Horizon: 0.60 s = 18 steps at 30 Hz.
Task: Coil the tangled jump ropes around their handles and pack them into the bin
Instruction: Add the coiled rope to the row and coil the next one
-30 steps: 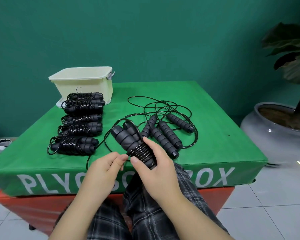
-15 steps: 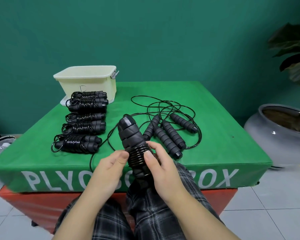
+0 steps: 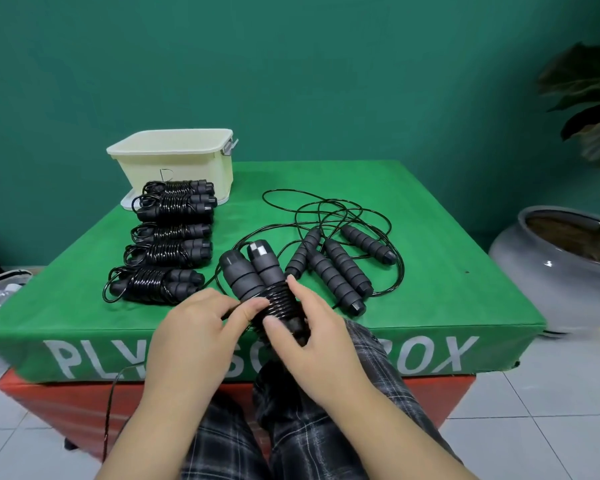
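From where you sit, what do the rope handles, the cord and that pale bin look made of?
The handles look like matte black foam: ribbed, dull, with no glare. The cord wound around them looks like glossy plastic or vinyl-coated line, since its coils catch bright highlights. The bin looks like smooth cream plastic, going by its moulded rim and grey side latch.

Held rope [image 3: 257,282]: two black foam-grip handles side by side, tilted up-left, cord wound in tight turns round the lower half; loose cord trails off the box's front edge. Three coiled ropes [image 3: 168,233] lie in a column on the left of the box top, handle pairs flat, cord wrapped round them. Tangled ropes [image 3: 340,268] on the right: four handles splayed, cord in loose overlapping loops. Cream bin [image 3: 174,164] at back-left corner, open top, upright.
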Each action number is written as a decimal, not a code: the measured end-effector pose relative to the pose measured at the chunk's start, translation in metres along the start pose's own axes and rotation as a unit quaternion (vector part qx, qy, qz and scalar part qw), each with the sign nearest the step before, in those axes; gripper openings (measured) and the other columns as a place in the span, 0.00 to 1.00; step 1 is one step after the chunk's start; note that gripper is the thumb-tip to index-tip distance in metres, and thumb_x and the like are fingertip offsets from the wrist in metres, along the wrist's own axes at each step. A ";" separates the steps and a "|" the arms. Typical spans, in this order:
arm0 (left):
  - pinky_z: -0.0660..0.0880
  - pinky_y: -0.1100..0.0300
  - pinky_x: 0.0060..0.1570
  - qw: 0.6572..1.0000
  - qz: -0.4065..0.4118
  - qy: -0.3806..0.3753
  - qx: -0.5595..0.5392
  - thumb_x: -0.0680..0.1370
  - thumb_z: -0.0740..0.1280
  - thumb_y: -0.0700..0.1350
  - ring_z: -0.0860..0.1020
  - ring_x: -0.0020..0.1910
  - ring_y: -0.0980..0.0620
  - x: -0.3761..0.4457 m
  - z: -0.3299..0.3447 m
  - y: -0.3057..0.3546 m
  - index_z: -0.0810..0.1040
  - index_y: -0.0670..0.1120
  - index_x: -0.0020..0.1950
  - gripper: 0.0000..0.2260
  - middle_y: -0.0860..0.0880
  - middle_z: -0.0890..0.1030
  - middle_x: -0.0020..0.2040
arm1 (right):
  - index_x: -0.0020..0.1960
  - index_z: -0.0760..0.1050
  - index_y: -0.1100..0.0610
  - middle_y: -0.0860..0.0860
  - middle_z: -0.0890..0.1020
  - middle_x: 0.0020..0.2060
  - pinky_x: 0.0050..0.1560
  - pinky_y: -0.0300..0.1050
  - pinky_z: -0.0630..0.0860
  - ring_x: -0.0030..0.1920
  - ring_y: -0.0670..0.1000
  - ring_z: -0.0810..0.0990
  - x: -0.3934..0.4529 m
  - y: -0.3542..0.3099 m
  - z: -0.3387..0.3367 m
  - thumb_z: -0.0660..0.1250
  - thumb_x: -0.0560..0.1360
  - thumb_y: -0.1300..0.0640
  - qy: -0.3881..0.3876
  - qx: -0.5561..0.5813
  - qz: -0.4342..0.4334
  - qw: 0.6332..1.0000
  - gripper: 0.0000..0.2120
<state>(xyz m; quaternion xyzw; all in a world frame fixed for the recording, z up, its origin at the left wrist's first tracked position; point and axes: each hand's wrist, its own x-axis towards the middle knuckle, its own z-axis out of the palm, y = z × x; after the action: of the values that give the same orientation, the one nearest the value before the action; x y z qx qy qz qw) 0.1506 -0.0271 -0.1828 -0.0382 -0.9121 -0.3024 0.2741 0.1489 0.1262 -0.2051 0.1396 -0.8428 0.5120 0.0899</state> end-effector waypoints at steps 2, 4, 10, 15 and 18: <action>0.74 0.52 0.32 1.000 0.018 0.004 0.018 0.70 0.56 0.66 0.76 0.32 0.50 0.000 -0.002 0.001 0.81 0.47 0.32 0.26 0.53 0.76 0.32 | 0.77 0.54 0.49 0.40 0.64 0.71 0.69 0.34 0.61 0.71 0.38 0.61 0.000 -0.001 0.002 0.66 0.70 0.37 -0.029 -0.049 -0.009 0.998 0.41; 0.73 0.54 0.30 0.998 0.051 0.005 0.041 0.71 0.57 0.63 0.75 0.31 0.50 0.000 -0.001 0.001 0.79 0.47 0.31 0.24 0.53 0.75 0.31 | 0.78 0.50 0.50 0.41 0.57 0.74 0.71 0.39 0.61 0.73 0.41 0.58 0.002 0.000 0.005 0.68 0.70 0.36 -0.037 -0.105 -0.009 0.994 0.45; 0.70 0.57 0.29 0.999 0.037 0.000 -0.013 0.74 0.58 0.63 0.73 0.31 0.53 -0.002 0.003 0.001 0.79 0.47 0.32 0.24 0.54 0.72 0.29 | 0.78 0.50 0.47 0.42 0.64 0.68 0.61 0.39 0.69 0.66 0.43 0.67 0.001 0.002 0.006 0.67 0.74 0.43 0.011 -0.091 -0.022 0.996 0.39; 0.74 0.50 0.32 0.999 -0.004 0.029 0.019 0.76 0.60 0.63 0.76 0.33 0.50 -0.002 -0.005 0.010 0.80 0.47 0.33 0.24 0.52 0.76 0.32 | 0.78 0.48 0.46 0.43 0.63 0.68 0.62 0.41 0.69 0.67 0.47 0.66 0.002 0.006 0.009 0.65 0.76 0.43 -0.001 -0.138 -0.046 0.989 0.38; 0.74 0.52 0.30 0.999 0.041 -0.002 0.033 0.74 0.57 0.63 0.75 0.31 0.51 -0.004 -0.003 0.009 0.80 0.49 0.33 0.23 0.54 0.75 0.31 | 0.77 0.48 0.42 0.41 0.62 0.67 0.57 0.43 0.73 0.62 0.46 0.70 0.004 0.009 0.007 0.65 0.76 0.44 0.022 -0.117 -0.029 0.993 0.37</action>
<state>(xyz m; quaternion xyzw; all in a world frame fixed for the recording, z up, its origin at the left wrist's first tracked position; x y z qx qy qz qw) 0.1577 -0.0213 -0.1781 -0.0670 -0.9197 -0.2607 0.2858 0.1422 0.1232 -0.2148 0.1413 -0.8903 0.4101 0.1385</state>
